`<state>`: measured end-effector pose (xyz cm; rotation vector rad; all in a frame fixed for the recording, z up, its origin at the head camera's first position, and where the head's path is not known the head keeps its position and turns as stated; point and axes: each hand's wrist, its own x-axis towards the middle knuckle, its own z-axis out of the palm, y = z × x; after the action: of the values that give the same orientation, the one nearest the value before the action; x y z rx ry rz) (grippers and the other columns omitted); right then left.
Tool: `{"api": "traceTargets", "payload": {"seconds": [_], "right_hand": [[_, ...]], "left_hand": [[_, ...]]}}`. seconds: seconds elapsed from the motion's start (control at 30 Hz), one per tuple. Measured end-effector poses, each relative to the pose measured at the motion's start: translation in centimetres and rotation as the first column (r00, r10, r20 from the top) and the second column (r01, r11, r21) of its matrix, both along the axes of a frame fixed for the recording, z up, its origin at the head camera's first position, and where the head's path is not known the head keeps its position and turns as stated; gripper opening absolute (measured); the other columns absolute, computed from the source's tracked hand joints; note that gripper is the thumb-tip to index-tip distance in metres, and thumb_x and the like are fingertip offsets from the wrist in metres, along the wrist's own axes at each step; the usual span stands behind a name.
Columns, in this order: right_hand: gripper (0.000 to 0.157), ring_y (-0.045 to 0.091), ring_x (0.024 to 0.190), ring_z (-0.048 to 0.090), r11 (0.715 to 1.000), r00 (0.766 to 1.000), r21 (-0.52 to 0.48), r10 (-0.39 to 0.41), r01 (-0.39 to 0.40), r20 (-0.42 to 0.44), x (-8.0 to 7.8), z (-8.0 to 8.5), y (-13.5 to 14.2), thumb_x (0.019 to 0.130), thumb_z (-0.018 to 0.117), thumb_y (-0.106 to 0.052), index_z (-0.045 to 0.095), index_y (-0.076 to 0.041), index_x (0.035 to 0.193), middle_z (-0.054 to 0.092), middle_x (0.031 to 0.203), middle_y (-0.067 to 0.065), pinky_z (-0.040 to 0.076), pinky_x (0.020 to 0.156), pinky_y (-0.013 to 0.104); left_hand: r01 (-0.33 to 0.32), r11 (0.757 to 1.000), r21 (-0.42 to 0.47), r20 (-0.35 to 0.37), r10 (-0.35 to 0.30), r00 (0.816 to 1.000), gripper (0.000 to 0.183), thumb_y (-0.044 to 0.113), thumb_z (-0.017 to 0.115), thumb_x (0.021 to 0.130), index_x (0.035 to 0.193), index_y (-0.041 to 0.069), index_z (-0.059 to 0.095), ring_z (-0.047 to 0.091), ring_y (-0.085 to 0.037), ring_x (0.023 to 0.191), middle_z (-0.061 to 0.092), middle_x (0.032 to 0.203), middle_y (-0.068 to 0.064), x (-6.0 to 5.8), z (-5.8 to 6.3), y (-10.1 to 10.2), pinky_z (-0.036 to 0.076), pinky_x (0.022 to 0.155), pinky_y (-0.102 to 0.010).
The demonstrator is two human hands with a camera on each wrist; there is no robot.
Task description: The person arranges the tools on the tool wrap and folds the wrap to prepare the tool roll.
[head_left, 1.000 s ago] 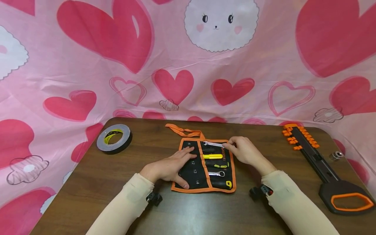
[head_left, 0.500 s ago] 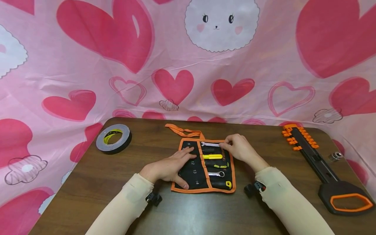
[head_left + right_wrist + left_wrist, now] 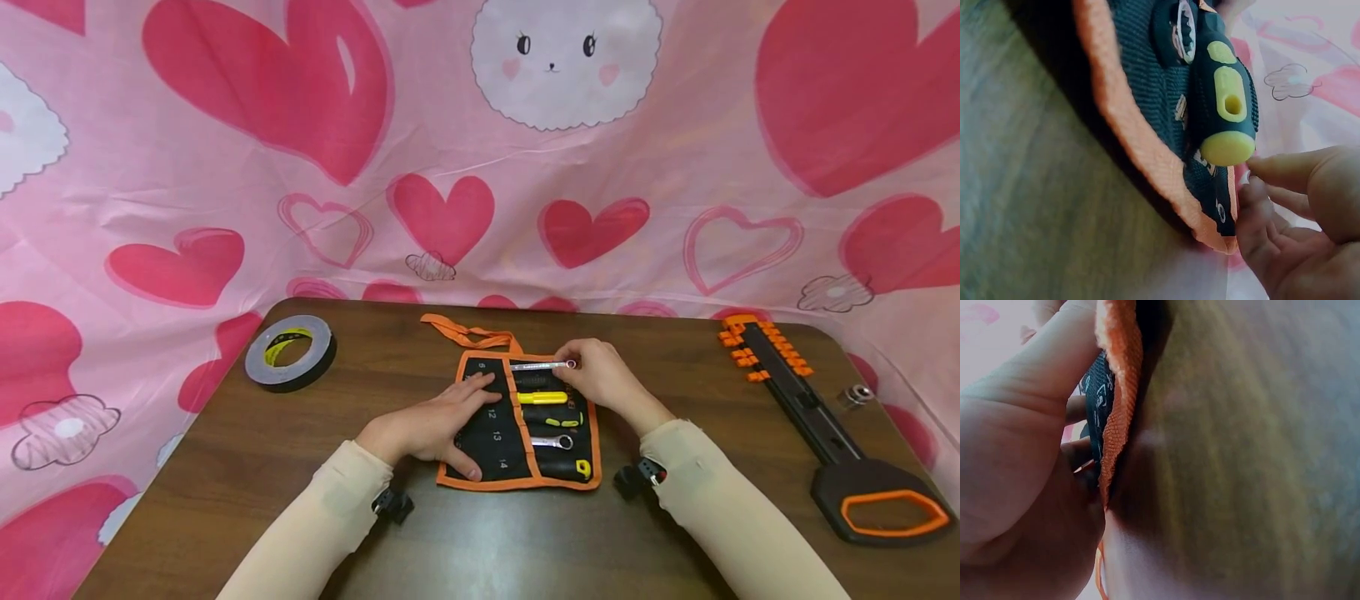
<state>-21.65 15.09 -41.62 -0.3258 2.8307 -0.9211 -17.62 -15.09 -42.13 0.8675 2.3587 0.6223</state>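
Note:
A black tool pouch (image 3: 517, 477) with orange edging lies spread on the table. My left hand (image 3: 427, 427) rests on its numbered left part, fingers spread and straight. In the left wrist view, that hand (image 3: 1016, 469) lies beside the orange edging (image 3: 1121, 394). At the pouch's top right corner, my right hand (image 3: 606, 379) pinches a combination wrench (image 3: 536, 366) near its ring end. Below it in the pockets sit a yellow-handled tool (image 3: 543, 398), a black-and-yellow handle (image 3: 564, 420), another wrench (image 3: 553, 442) and a black handle with a yellow end (image 3: 582, 468).
A roll of tape (image 3: 291, 353) lies at the back left. On the right is a long black-and-orange tool (image 3: 825, 433) with a loop handle, beside a small metal socket (image 3: 857, 395). An orange strap (image 3: 468, 335) trails behind the pouch.
My right hand has moved left with the wrench, which sits slightly further into its pocket. Its ring end now shows above the fingers. The left hand has stayed put.

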Motion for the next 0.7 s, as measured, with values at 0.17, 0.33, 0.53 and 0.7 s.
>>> {"api": "traceTargets", "payload": {"seconds": [0.17,0.33,0.53,0.7], "right_hand": [[0.021,0.024,0.088,0.061,0.999,0.998,0.022,0.05,-0.049,-0.035,-0.2,0.1,0.0,0.101,0.073,-0.011,0.079,-0.003,0.12,0.074,0.099,0.011,0.054,0.081,0.04],[0.016,0.023,0.088,0.063,0.996,0.993,0.047,0.081,-0.077,-0.086,-0.7,-0.2,0.0,0.101,0.075,-0.011,0.081,-0.003,0.113,0.077,0.102,0.011,0.056,0.083,0.043],[0.012,0.023,0.088,0.062,0.993,0.986,0.048,0.112,-0.107,-0.122,-1.0,-0.5,-0.3,0.098,0.078,-0.01,0.084,-0.003,0.107,0.07,0.098,0.01,0.055,0.084,0.044],[0.016,0.022,0.089,0.064,0.992,0.988,0.038,0.127,-0.124,-0.082,-1.0,-0.6,-0.3,0.099,0.077,-0.008,0.083,-0.003,0.112,0.072,0.1,0.01,0.057,0.084,0.043]], "left_hand": [[-0.002,1.0,-0.005,-0.004,0.002,1.0,0.112,0.045,0.096,0.08,0.169,0.024,0.031,0.003,-0.027,0.171,0.004,0.184,0.003,0.0,0.1,0.1,0.021,0.136,-0.058],[0.002,1.0,0.002,-0.002,-0.002,1.0,0.112,0.045,0.096,0.081,0.17,0.023,0.031,0.002,-0.028,0.171,0.004,0.184,0.002,-0.1,0.2,0.1,0.02,0.136,-0.059],[-0.007,1.0,-0.002,0.006,0.007,1.0,0.113,0.045,0.096,0.08,0.17,0.023,0.031,0.003,-0.029,0.171,0.004,0.184,0.002,-0.1,0.2,0.1,0.021,0.135,-0.059],[-0.016,1.0,-0.017,0.012,0.016,1.0,0.113,0.048,0.096,0.08,0.169,0.026,0.031,0.006,-0.033,0.17,0.002,0.184,0.003,-0.1,0.1,0.1,0.024,0.134,-0.06]]}}
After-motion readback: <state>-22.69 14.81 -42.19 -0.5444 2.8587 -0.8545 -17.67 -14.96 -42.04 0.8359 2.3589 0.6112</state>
